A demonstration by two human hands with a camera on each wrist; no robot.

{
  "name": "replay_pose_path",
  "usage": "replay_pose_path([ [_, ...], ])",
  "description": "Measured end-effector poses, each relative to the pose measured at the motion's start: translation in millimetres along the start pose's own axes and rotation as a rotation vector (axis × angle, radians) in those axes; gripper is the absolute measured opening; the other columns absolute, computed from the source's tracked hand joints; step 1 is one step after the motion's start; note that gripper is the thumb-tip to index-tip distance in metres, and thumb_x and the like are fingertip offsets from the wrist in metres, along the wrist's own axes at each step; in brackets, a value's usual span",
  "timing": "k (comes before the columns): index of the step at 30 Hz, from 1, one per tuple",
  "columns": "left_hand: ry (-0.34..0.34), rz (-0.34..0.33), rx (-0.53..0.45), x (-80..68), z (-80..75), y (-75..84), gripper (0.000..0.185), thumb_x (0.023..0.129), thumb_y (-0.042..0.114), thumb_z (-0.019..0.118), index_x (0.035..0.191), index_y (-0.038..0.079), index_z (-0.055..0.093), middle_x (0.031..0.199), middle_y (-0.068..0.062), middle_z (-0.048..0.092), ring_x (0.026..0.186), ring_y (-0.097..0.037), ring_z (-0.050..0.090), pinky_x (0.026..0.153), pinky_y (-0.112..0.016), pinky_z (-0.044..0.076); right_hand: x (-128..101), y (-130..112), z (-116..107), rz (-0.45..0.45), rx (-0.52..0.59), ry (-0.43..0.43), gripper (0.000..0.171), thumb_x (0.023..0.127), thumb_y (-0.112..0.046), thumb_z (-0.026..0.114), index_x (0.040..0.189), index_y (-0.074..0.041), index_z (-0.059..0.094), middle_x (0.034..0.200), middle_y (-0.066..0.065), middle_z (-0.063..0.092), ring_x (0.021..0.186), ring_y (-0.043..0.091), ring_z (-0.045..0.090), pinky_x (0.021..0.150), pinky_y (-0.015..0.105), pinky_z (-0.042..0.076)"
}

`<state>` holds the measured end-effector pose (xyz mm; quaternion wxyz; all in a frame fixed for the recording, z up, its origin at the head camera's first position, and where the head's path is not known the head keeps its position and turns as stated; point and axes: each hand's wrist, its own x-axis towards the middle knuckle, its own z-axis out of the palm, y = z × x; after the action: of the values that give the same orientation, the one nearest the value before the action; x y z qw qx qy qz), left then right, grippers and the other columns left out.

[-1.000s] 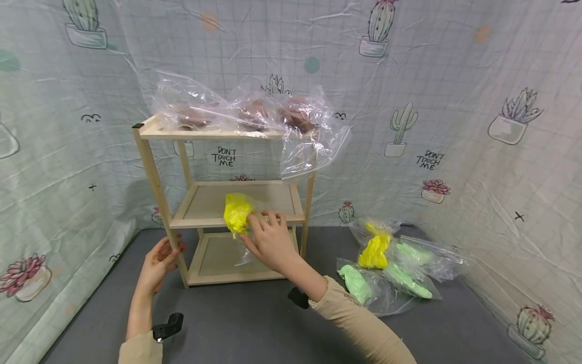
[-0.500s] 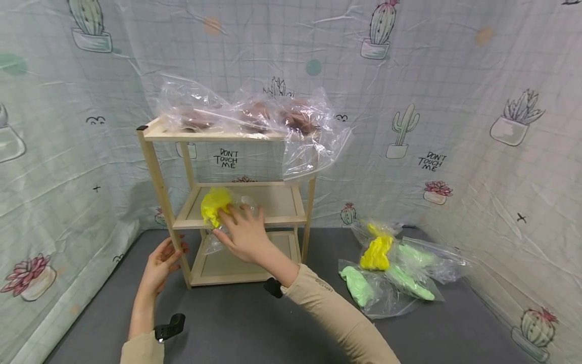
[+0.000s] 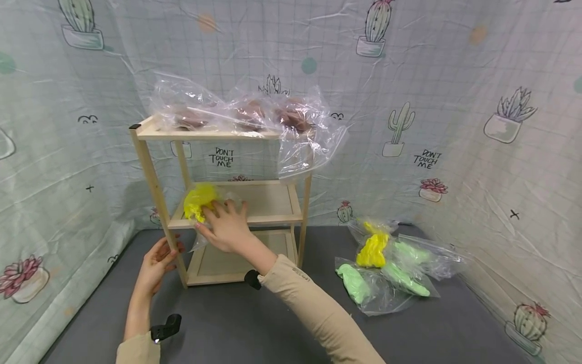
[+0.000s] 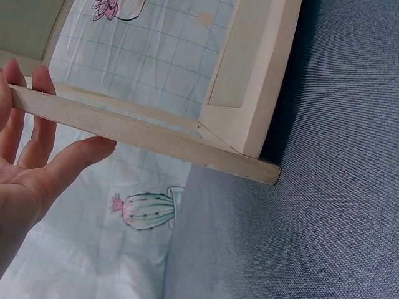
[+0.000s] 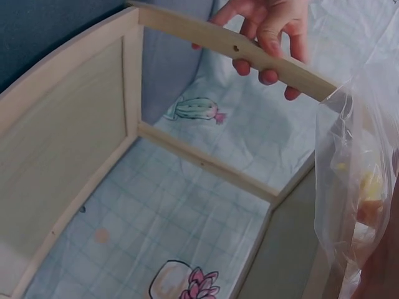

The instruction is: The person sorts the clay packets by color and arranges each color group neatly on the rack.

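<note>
Nearest, the left hand wraps loosely round the wooden rack's front left post, steadying it. Beyond, the right hand lies flat-fingered on the bagged yellow dough, which has slid from the middle shelf's front centre to its left end; the placing looks nearly done.

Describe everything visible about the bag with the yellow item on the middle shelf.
The bag with the yellow item is clear, crinkled plastic around a bright yellow lump. It lies at the left front of the wooden rack's middle shelf, with loose plastic hanging over the front edge. The right hand rests on it, fingers spread over the plastic. The right wrist view shows the hanging film close up. The left hand holds the rack's front left post, apart from the bag.
</note>
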<state>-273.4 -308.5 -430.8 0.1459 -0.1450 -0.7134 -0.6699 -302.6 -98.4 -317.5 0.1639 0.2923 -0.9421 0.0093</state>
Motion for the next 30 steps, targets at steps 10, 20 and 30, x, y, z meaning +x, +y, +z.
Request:
replay_pose_path([
  [10,0.009,-0.003,0.013,0.2,-0.4,0.7,0.040,0.091,0.013,0.048,0.130,0.009,0.043,0.097,0.021,0.062,0.091,0.006,0.058,0.064,-0.021,0.046,-2,3,-4,-0.022,0.085,-0.013,0.057,0.091,-0.057,0.007,0.141,-0.033,0.022,0.148,-0.006,0.022,0.134,0.025,0.023,0.101,0.059,0.018],
  [20,0.014,-0.015,0.003,-1.8,-0.3,-0.2,0.039,0.091,0.015,0.049,0.129,0.013,0.045,0.098,0.021,0.062,0.090,0.007,0.059,0.064,-0.021,0.046,-30,23,-15,-0.120,0.116,0.102,0.050,0.096,-0.049,0.014,0.140,-0.028,0.025,0.148,-0.003,0.023,0.136,0.023,0.019,0.100,0.055,0.022],
  [30,0.010,-0.001,-0.032,-3.3,1.0,0.8,0.038,0.091,0.011,0.048,0.129,0.011,0.045,0.097,0.023,0.062,0.090,0.006,0.059,0.064,-0.020,0.046,-87,55,-13,-0.219,0.132,0.208,0.043,0.097,-0.041,0.025,0.137,-0.026,0.030,0.145,0.000,0.026,0.133,0.023,0.019,0.097,0.048,0.022],
])
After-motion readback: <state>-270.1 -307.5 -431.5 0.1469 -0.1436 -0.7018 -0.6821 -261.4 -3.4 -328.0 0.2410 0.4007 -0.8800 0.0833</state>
